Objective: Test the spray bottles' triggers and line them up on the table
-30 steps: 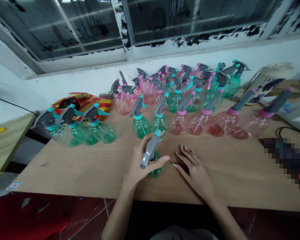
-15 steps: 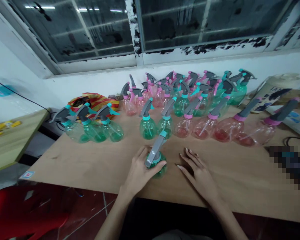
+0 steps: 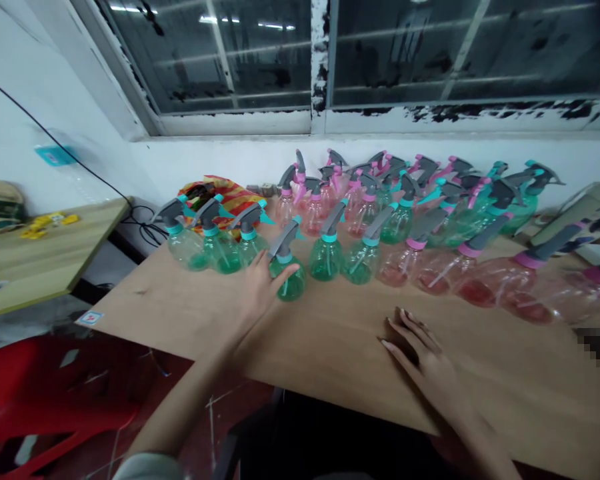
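My left hand (image 3: pixel 259 288) is stretched forward and wraps a green spray bottle (image 3: pixel 289 277) with a grey trigger and teal collar. That bottle stands upright in the front row, between a group of green bottles (image 3: pixel 215 243) on its left and more green bottles (image 3: pixel 327 257) on its right. My right hand (image 3: pixel 420 350) lies flat on the wooden table (image 3: pixel 330 340) with fingers spread, holding nothing. Pink bottles (image 3: pixel 443 277) continue the row to the right.
Several more pink and green spray bottles (image 3: pixel 380 190) crowd the back of the table under the window. A red-and-yellow striped bag (image 3: pixel 220 197) sits at the back left. A second table (image 3: pixel 35 257) stands to the left, a red stool (image 3: pixel 45 407) below.
My left hand carried the green bottle from the table's front middle forward and left into the front row. The right hand stayed flat. The view swung left.
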{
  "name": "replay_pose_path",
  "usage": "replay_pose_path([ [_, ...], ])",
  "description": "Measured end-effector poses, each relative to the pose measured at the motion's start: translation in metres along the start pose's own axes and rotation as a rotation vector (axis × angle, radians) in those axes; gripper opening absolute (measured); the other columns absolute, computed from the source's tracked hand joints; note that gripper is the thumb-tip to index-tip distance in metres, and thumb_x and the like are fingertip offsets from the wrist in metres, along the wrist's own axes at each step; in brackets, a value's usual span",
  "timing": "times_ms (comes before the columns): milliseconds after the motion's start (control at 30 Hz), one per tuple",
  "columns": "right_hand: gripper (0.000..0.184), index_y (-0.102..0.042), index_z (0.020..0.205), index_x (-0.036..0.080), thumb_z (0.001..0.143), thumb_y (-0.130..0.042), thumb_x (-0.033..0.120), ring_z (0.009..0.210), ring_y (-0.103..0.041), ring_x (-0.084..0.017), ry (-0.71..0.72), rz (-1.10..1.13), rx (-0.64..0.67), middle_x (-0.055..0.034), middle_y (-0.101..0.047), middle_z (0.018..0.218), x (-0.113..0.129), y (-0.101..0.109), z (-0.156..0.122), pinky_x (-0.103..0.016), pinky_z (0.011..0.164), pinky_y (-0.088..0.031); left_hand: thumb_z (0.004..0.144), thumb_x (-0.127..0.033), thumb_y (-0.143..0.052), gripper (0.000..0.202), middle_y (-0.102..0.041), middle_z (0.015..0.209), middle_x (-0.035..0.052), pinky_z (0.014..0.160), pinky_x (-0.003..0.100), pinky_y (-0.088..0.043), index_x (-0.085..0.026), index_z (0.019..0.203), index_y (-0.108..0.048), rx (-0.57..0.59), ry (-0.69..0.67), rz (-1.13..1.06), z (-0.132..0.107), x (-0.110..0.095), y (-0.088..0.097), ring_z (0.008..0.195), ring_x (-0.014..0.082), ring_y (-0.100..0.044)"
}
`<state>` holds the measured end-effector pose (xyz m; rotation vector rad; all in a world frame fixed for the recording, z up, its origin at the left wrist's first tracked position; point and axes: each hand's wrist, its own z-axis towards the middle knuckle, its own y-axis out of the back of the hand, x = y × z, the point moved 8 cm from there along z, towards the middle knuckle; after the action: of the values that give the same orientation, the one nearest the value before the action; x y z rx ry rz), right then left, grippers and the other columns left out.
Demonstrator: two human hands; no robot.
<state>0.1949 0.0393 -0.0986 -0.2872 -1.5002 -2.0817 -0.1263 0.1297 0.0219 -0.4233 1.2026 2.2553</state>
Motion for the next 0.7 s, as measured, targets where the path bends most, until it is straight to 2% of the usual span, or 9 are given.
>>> replay_pose_path([
  [167,0.053,-0.054,0.132,0.023,0.093,-0.043,0.058,0.123,-0.057,-0.03,-0.069,-0.001,0.09,-0.008,-0.059,0.137,0.017,0.014,0.019,-0.051,0.101,-0.047,0.085,-0.041,-0.069,0.027,-0.067,0.094,0.0062,0.082,0.036,-0.052,-0.019,0.098,-0.062,-0.004,-0.017,0.017,0.021,0.001,-0.012,0.092,0.0241,-0.066],
  [300,0.042,-0.061,0.12,0.025,0.093,-0.045,0.053,0.093,-0.072,-0.027,-0.105,0.049,0.187,-0.0079,-0.073,0.11,0.05,0.026,0.053,-0.042,0.08,-0.056,0.086,-0.04,-0.067,0.028,-0.068,0.096,0.0067,0.084,0.036,-0.052,-0.02,0.104,-0.06,0.011,-0.025,0.016,0.032,0.004,-0.019,0.096,0.0255,-0.067],
  [367,0.044,-0.063,0.117,0.023,0.091,-0.049,0.055,0.081,-0.073,-0.026,-0.121,0.066,0.164,-0.0064,-0.076,0.097,0.065,0.032,0.075,-0.038,0.07,-0.056,0.087,-0.039,-0.066,0.028,-0.069,0.096,0.0076,0.083,0.037,-0.052,-0.019,0.106,-0.059,0.021,-0.025,0.017,0.036,0.006,-0.021,0.096,0.0265,-0.068],
  [433,0.046,-0.061,0.123,0.022,0.092,-0.048,0.053,0.078,-0.073,-0.025,-0.114,0.076,0.148,-0.005,-0.077,0.094,0.078,0.032,0.097,-0.037,0.069,-0.055,0.089,-0.038,-0.064,0.029,-0.07,0.097,0.0086,0.084,0.039,-0.052,-0.018,0.11,-0.059,0.033,-0.026,0.017,0.04,0.006,-0.023,0.096,0.0273,-0.068],
  [600,0.06,-0.052,0.135,0.016,0.091,-0.047,0.057,0.077,-0.072,-0.029,-0.11,-0.024,0.098,-0.007,-0.077,0.09,0.102,0.021,0.142,-0.039,0.066,-0.051,0.088,-0.042,-0.064,0.04,-0.07,0.105,0.0106,0.086,0.041,-0.053,-0.018,0.119,-0.055,0.038,-0.019,0.011,0.042,0.004,-0.02,0.101,0.0285,-0.068],
  [700,0.07,-0.046,0.14,0.015,0.089,-0.047,0.063,0.076,-0.072,-0.03,-0.123,-0.027,0.097,-0.0045,-0.075,0.072,0.11,0.009,0.161,-0.038,0.065,-0.049,0.087,-0.048,-0.063,0.048,-0.068,0.115,0.0113,0.09,0.042,-0.053,-0.02,0.124,-0.052,0.033,-0.011,-0.009,0.034,0.001,-0.013,0.109,0.0291,-0.065],
])
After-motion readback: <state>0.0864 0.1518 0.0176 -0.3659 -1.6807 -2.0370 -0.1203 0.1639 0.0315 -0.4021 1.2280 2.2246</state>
